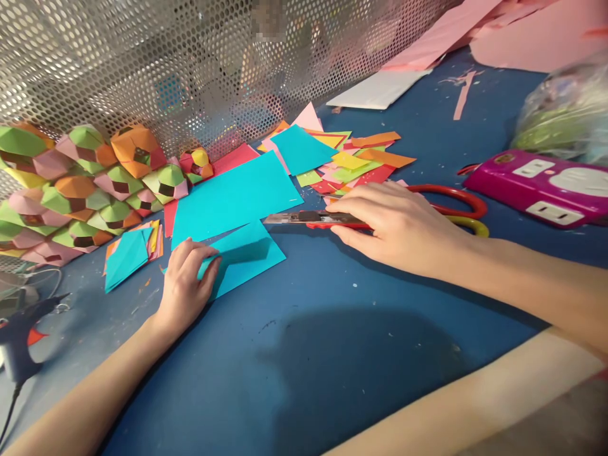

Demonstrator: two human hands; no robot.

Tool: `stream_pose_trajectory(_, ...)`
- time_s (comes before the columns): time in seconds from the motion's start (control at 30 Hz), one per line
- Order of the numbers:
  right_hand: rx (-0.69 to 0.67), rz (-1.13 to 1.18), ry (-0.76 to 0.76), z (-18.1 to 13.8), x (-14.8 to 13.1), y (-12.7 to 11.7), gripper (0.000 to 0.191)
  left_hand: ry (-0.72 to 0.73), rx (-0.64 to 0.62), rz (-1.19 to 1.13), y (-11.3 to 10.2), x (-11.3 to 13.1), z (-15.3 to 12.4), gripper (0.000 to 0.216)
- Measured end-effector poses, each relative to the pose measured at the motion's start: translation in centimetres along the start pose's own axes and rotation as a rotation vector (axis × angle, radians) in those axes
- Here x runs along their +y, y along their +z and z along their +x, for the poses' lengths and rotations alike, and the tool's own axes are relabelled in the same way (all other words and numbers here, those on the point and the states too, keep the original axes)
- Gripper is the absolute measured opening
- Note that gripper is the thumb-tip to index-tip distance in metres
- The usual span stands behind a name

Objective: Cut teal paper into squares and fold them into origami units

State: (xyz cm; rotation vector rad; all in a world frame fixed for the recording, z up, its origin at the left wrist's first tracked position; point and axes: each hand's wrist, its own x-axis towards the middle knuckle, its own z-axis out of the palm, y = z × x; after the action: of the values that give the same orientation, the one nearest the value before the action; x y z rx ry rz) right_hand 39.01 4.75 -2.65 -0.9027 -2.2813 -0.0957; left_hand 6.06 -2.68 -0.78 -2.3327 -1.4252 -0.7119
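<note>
My left hand [187,278] pinches the left edge of a small blue sheet of paper [251,259], which looks folded and lifts slightly off the table. My right hand [384,225] is closed around a red utility knife [339,218]. The knife's metal end lies at the top edge of that sheet. Just behind is a larger blue sheet [237,193], partly over a red one [236,158]. Beside my right wrist, scissors with red and yellow handles [468,206] lie partly hidden by the hand.
Mixed paper pieces [351,164] are heaped behind my right hand. Folded paper modules [85,190] line the perforated metal panel [199,63]. A small stack of blue pieces [128,256] and a glue gun [23,335] are at left. A magenta box [536,187] stands at right.
</note>
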Motion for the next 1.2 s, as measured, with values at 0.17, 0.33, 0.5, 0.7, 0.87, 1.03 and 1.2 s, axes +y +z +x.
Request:
stream_pose_trajectory(0.17, -0.006, -0.019, -0.033, 0.1, -0.1, 0.0, 0.024, -0.034, 0.026, -0.059, 0.1, -0.2, 0.0, 0.001)
stream_pose_trajectory(0.33, -0.062, 0.011, -0.105, 0.0, 0.2, 0.2, 0.024, -0.161, 0.038, -0.065, -0.2, 0.0, 0.4, 0.006)
stream_pose_trajectory(0.5, -0.136, 0.127, -0.146, -0.4, 1.2, -0.1, 0.026, -0.172, 0.019, -0.053, -0.3, 0.0, 0.5, 0.009)
stream_pose_trajectory(0.7, -0.232, 0.220, -0.149, -0.9, 2.0, -0.6, 0.027, -0.122, -0.045, 0.006, -0.5, 0.0, 0.7, 0.035)
stream_pose_trajectory(0.87, -0.255, 0.278, -0.128, -0.9, 1.8, -0.8, 0.027, 0.123, -0.436, 0.041, -2.5, -0.3, 1.8, 0.027)
stream_pose_trajectory(1.03, -0.279, 0.307, -0.172, -0.8, 1.7, -1.1, 0.028, 0.163, -0.672, -0.066, -3.4, -1.5, 2.4, 0.039)
stream_pose_trajectory(1.2, -0.318, 0.327, -0.159, -0.7, 1.8, -1.3, 0.029, 0.209, -0.717, -0.087, -1.6, -2.8, 1.4, 0.046)
